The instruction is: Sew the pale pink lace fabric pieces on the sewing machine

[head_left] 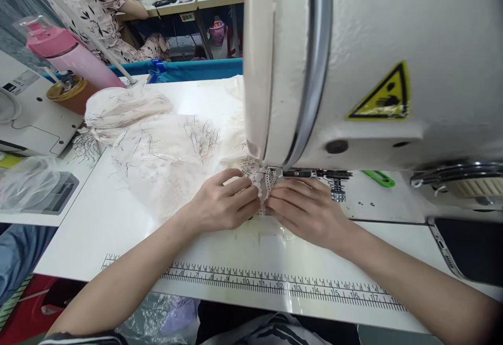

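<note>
- Pink bottle (66,51): far left, lying tilted behind a brown tin with a gold lid (69,93).
- Clear plastic bag (27,180): left edge, on a grey tray.
- Pale printed fabric (157,151): bunched in a heap on the white table (98,229), reaching from the left rear to the needle area.
- Left hand (222,203): resting on the fabric's near edge, fingers curled, thumb and fingertips pinching the lace trim.
- Lace trim (262,181): a narrow scalloped strip between the two hands, just in front of the presser foot.
- Right hand (308,211): palm down, touching the left hand, fingertips pressing the same trim flat.
- Printed ruler (283,284): along the table's near edge, below both forearms.
- Sewing machine (373,62): large white head above the hands, with a yellow warning sticker (383,96) on its side.
- Green tool (379,178): on the table behind the right hand.
- Phone (467,248): dark screen, at the right edge.
- Another person in patterned clothes (102,7): seated at the far left rear.
</note>
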Demonstrator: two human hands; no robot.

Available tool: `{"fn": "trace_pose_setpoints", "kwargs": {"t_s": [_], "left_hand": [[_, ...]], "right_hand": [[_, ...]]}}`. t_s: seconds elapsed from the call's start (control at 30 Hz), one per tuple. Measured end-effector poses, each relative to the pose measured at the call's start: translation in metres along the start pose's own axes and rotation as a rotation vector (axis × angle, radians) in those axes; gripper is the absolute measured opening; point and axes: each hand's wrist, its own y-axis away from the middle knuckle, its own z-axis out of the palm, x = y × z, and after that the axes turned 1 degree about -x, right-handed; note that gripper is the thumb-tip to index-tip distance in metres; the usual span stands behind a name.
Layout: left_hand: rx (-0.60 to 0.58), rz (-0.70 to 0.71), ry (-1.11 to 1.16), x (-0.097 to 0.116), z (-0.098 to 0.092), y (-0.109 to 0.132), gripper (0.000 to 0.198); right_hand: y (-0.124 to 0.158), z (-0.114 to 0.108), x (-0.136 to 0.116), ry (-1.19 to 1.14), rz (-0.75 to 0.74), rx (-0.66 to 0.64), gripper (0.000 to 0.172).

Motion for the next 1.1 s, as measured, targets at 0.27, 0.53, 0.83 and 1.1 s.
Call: {"fn": "trace_pose_setpoints", "kwargs": {"t_s": [0.27,0.53,0.83,1.1], "left_hand": [[0.027,0.007,0.003,0.005,0.0,-0.001,0.028],[-0.258,-0.106,0.196,0.007,0.007,0.007,0.04],[-0.367,-0.177,0.197,0.004,0.009,0.011,0.05],[-0.365,-0.2,0.206,0.002,0.008,0.01,0.05]], "right_hand": [[-0.01,-0.002,-0.006,-0.094,-0.148,0.12,0.014],[-0.004,-0.006,-0.003,-0.185,-0.182,0.022,0.008],[-0.002,0.0,-0.005,-0.167,-0.152,-0.017,0.012],[-0.002,0.007,-0.006,-0.191,-0.167,0.058,0.007]]}}
